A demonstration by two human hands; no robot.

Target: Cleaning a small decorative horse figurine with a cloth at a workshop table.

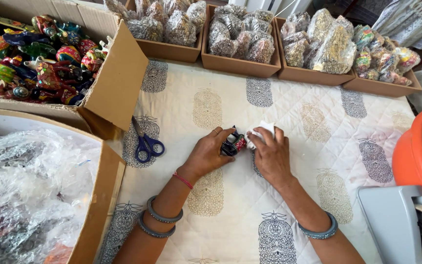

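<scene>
Fingers (pixel 223 133) of both hands pinched painted figurine (pixel 234 144), white wrap (pixel 261 131); far-left cardboard box (pixel 118 83) held more figurines (pixel 40 63)

Cream block-printed quilt (pixel 289 117), blue-handled scissors (pixel 146 143)

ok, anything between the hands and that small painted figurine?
Nothing visible. The left hand holds the painted figurine directly; the right hand presses a white wrap against its other side. The scissors lie apart, left.
</scene>
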